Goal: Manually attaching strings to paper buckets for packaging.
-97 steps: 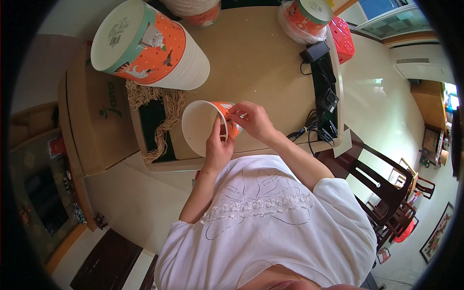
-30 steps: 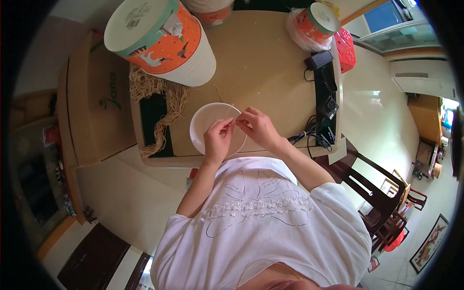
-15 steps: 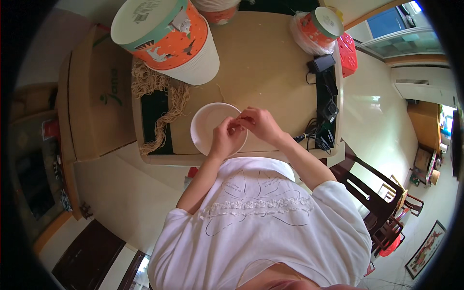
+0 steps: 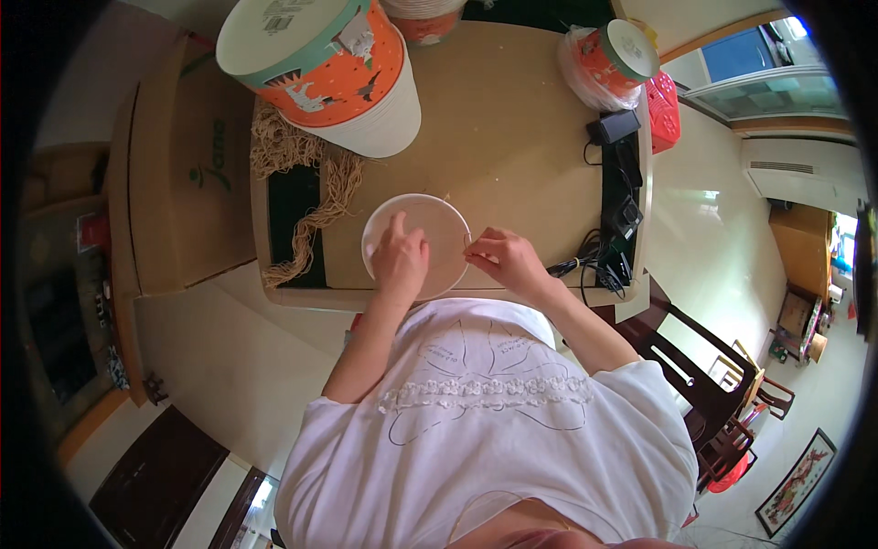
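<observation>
A white paper bucket or bowl (image 4: pixel 440 220) stands near the table's front edge, right before me. Inside its mouth is my left hand (image 4: pixel 401 256), forefinger stretched out and thumb apart, with nothing visible in it. At the right rim my right hand (image 4: pixel 506 260) is pinched on a thin tan string (image 4: pixel 467 238), of which only a short bit shows. A strand end pokes up by the far rim. To the left lies a loose tangle of the same tan yarn (image 4: pixel 340 189), spilling over the table's left side.
Tall stacked paper buckets (image 4: pixel 380 119) with orange bands stand upside down at the back left. A smaller wrapped stack (image 4: pixel 604 69) is at the back right. Black adapters and cables (image 4: pixel 599 261) line the right edge. A cardboard box (image 4: pixel 197 183) stands left of the table.
My hands have come apart from where they met over the bucket's right rim. The left has moved left into the bucket's mouth; the right has drawn slightly right and nearer.
</observation>
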Tool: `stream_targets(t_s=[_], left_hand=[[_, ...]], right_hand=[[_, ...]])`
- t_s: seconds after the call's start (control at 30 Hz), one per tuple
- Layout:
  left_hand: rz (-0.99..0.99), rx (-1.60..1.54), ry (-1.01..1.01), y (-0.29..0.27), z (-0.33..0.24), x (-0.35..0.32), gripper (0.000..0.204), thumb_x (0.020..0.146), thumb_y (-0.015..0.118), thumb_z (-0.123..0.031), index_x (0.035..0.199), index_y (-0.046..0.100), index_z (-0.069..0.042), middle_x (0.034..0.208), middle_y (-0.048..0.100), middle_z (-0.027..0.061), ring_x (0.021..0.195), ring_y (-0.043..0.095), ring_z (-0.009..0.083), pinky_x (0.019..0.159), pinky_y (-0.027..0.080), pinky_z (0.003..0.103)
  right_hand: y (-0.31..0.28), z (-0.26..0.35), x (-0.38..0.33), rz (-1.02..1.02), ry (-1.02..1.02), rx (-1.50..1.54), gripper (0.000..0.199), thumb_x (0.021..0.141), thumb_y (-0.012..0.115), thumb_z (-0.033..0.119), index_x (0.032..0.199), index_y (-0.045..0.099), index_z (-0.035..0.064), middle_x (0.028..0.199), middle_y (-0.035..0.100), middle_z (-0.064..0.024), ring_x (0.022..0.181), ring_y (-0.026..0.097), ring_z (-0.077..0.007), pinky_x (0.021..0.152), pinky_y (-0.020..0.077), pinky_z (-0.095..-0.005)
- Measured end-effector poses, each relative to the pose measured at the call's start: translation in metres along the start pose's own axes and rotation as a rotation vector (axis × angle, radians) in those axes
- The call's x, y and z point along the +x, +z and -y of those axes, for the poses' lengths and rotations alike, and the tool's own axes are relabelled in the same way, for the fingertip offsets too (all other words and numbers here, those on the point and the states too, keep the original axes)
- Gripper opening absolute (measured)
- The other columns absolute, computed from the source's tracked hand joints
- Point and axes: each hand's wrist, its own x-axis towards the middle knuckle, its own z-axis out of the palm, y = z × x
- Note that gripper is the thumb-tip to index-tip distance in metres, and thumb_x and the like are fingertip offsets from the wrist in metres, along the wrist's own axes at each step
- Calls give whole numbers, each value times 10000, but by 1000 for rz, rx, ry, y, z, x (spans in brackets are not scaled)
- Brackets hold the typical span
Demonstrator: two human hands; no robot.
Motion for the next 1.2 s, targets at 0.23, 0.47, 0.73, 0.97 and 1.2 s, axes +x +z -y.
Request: stream_targets(t_s=[0.23,0.47,0.73,0.97,1.2], left_hand=[[-131,150,-241,-105,55,8,95,827,645,-126,903,628,-72,1145,573,114,977,606,324,818,511,413],[34,-285,4,-53,5,1,369,753,644,5,1110,566,-54,1105,574,149,1070,547,333,925,454,412],[265,-762,-139,28,-17,9,283,773,701,-70,996,536,-16,834,637,90,756,631,175,690,509,294],[96,-787,-203,56,3,2,83,817,646,-41,892,677,-22,693,585,-35,651,504,25,589,439,206],[95,-850,-274,58,-2,1,71,809,665,-43,872,687,-20,653,537,-71,616,460,20,546,379,199]], right_hand=[[2,-1,2,7,-29,-77,69,799,673,135,825,665,72,812,617,-77,797,612,-268,686,515,-371],[2,-1,1,4,22,22,64,797,667,96,846,663,56,811,618,-87,738,616,-280,658,517,-367],[1,8,13,-36,33,136,72,793,651,48,864,667,52,820,620,-115,742,619,-301,664,514,-374],[8,1,43,-33,10,20,81,794,665,82,867,672,49,819,605,-109,747,624,-282,669,518,-364],[9,-8,48,-57,39,17,87,804,669,76,888,676,52,809,604,-104,732,635,-247,649,519,-343]])
